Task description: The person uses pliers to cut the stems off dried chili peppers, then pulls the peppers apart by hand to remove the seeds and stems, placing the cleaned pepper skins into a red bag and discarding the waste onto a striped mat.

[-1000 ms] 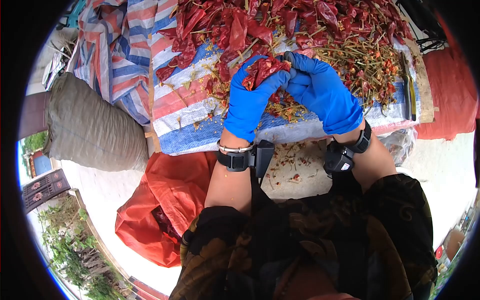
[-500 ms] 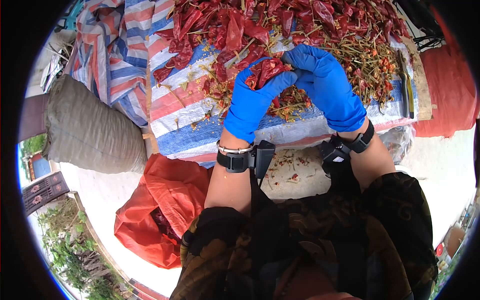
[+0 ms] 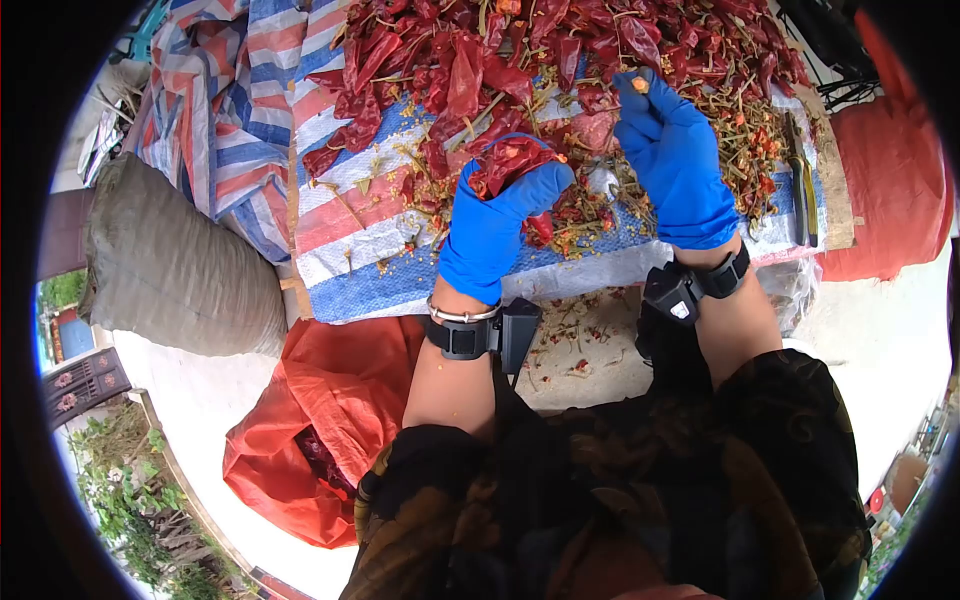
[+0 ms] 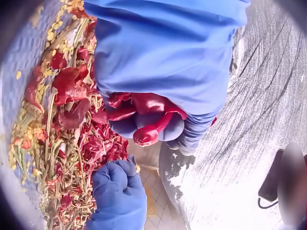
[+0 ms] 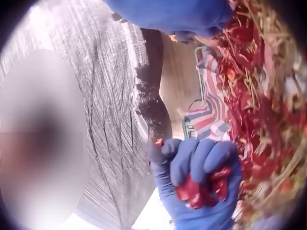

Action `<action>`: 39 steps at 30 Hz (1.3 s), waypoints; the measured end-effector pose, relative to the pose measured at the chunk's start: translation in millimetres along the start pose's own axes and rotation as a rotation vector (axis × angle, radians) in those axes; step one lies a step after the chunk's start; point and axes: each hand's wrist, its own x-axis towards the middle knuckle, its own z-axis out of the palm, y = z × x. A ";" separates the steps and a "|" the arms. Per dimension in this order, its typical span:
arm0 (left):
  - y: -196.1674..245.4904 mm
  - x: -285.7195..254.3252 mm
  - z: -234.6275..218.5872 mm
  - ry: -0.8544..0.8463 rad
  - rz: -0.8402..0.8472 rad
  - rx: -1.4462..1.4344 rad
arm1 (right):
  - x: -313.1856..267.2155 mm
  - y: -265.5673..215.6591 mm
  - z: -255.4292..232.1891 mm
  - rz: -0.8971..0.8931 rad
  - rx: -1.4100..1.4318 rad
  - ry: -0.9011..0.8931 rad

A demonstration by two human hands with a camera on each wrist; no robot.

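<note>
My blue-gloved left hand (image 3: pixel 480 235) grips dried red chilies (image 3: pixel 508 165), its fingers curled round them and the thumb lying along the near side. In the right wrist view more red chili (image 5: pixel 201 194) shows under the curled fingers. Off to the right and farther forward, my right hand (image 3: pixel 675 165), also in a blue glove, pinches a small orange chili piece (image 3: pixel 640 85) at its fingertips. The two hands are apart. Beneath them, chili scraps and pale seeds (image 3: pixel 405 205) lie scattered on a striped woven sheet (image 3: pixel 370 275).
Dried red chilies (image 3: pixel 465 75) are heaped at the back, with cut stems (image 3: pixel 755 150) on the right. A black and yellow hand tool (image 3: pixel 805 190) lies at the right edge. A red bag (image 3: pixel 290 430) and a full grey sack (image 3: pixel 180 265) stand on the left.
The hands were together at the chili; now my right hand has drawn away forward and right with the small orange chili piece. My left hand keeps its chilies, slightly lower.
</note>
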 end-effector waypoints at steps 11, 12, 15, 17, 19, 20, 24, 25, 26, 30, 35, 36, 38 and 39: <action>-3.0 13.5 -12.1 -0.041 0.074 -0.245 | 16.0 4.6 0.5 -0.769 -1.348 -0.319; -3.7 14.7 -13.5 -0.047 0.088 -0.255 | 19.9 10.4 0.2 -0.802 -1.427 -0.348; -1.9 16.7 -12.5 -0.060 0.108 -0.242 | 30.2 22.3 -1.3 -0.816 -1.581 -0.342; -1.1 17.6 -12.3 -0.063 0.114 -0.221 | 35.5 25.5 -2.4 -0.774 -1.731 -0.281; -1.7 18.2 -12.9 -0.053 0.101 -0.204 | 44.1 30.7 -7.2 -0.800 -1.679 -0.269; -2.0 18.4 -13.0 -0.053 0.100 -0.202 | 47.6 32.2 -10.0 -0.825 -1.629 -0.255; 0.4 18.7 -12.8 0.006 0.128 -0.126 | 47.2 25.2 -10.2 -0.732 -1.329 -0.355; 1.3 18.0 -12.5 0.041 0.173 -0.046 | 40.0 21.9 -5.8 -0.714 -1.282 -0.361; 3.3 18.0 -10.0 0.056 0.179 -0.043 | 32.2 20.1 0.4 -0.693 -1.235 -0.372; 5.7 23.3 -3.9 0.233 0.243 -0.188 | -11.0 16.9 33.6 -0.765 -1.184 -0.466; 0.7 16.0 -6.2 0.250 0.091 -0.328 | -36.4 39.0 33.4 -0.597 -1.125 -0.583; -0.3 15.9 -4.8 0.267 0.149 -0.259 | -40.1 44.3 29.7 -0.650 -1.245 -0.612; -9.2 16.6 -12.5 0.264 0.180 -0.180 | -40.1 41.4 27.9 -0.881 -1.464 -0.707; -6.7 15.3 -12.1 0.263 0.211 -0.103 | -38.7 33.7 28.0 -0.882 -1.468 -0.703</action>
